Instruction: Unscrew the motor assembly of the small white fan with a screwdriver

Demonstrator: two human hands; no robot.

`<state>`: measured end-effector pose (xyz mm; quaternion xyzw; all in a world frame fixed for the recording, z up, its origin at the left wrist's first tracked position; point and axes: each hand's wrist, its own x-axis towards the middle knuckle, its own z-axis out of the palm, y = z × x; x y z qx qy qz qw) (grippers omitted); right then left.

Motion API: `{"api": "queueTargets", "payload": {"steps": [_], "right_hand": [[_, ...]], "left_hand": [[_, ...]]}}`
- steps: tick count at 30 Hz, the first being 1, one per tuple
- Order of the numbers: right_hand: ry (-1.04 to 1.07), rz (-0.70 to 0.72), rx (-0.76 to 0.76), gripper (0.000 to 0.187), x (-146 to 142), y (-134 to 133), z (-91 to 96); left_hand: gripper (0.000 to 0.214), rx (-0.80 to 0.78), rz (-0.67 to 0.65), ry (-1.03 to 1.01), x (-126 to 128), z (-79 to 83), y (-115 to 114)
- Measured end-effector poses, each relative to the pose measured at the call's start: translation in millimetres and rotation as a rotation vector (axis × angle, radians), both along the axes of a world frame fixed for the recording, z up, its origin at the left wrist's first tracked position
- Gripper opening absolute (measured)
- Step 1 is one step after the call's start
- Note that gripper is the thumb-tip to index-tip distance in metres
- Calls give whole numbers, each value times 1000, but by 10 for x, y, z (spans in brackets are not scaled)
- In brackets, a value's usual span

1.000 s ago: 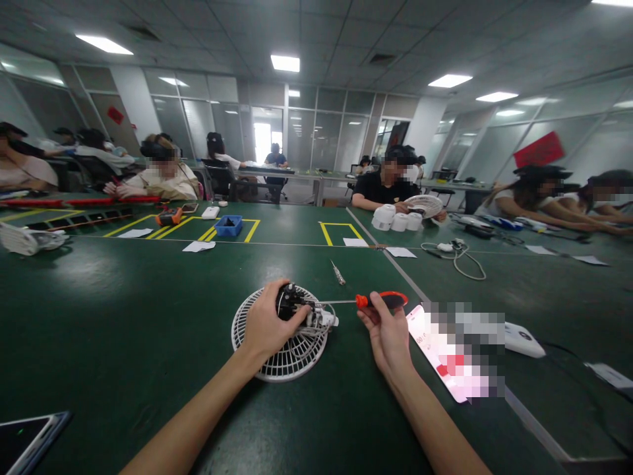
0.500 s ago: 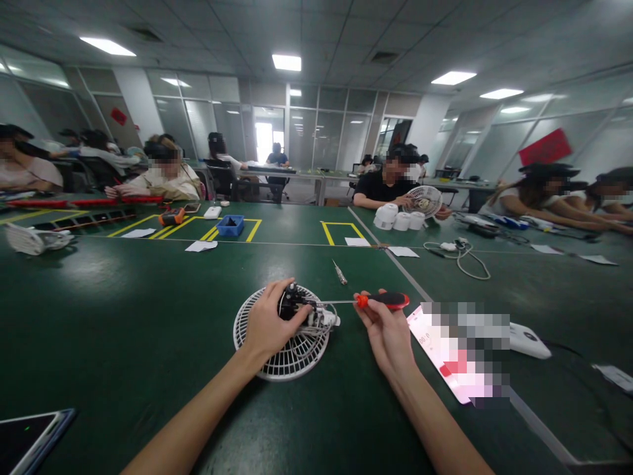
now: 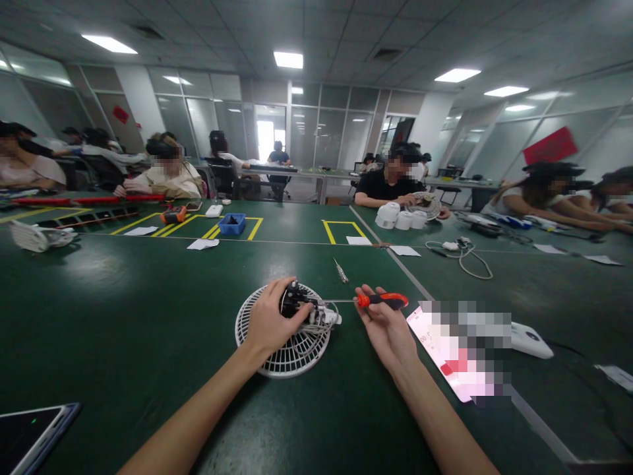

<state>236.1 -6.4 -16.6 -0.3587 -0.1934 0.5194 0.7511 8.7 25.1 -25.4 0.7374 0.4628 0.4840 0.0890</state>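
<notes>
A white round fan grille [image 3: 291, 359] lies on the green table, with a black fan motor [image 3: 291, 300] and coiled pale wires [image 3: 314, 323] on top of it. My left hand [image 3: 270, 316] is closed around the motor, thumb on its right side. In my right hand [image 3: 388, 330] is a red and black screwdriver [image 3: 383, 301], held by the handle between thumb and fingers. Its shaft points left and its tip reaches the motor assembly; the exact contact point is too small to make out. Beyond the hands lies a small clear-handled screwdriver [image 3: 341, 272].
A lit phone [image 3: 440, 356] and a white device [image 3: 531, 340] lie right of my right hand. Another phone or tablet [image 3: 37, 432] is at the near left. Farther off are a blue bin [image 3: 232, 224], white cups [image 3: 388, 215] and a cable [image 3: 465, 257]. Co-workers sit around.
The red and black screwdriver's handle has turned a little in my right hand. My left hand stays on the motor. Across the table, a person has tilted another grille lower.
</notes>
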Motion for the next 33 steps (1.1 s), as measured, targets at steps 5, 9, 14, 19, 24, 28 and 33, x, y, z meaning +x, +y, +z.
{"api": "queueTargets", "payload": {"steps": [5, 9, 14, 19, 24, 28, 33], "right_hand": [[-61, -50, -6, 68, -15, 10, 5], [-154, -142, -29, 86, -41, 6, 9], [-105, -95, -6, 72, -15, 16, -6], [-18, -34, 10, 59, 33, 26, -10], [-76, -112, -20, 60, 6, 17, -6], [-139, -149, -102, 62, -18, 11, 2], [-20, -72, -77, 53, 9, 19, 0]], "left_hand": [[47, 9, -1, -10, 2, -3, 3], [47, 20, -1, -8, -4, -12, 6], [47, 13, -2, 8, -9, -18, 7], [48, 21, 2, 10, -4, -21, 8], [48, 26, 3, 6, -5, -27, 11], [48, 19, 2, 3, -5, -26, 14], [49, 22, 1, 0, -4, -30, 20]]}}
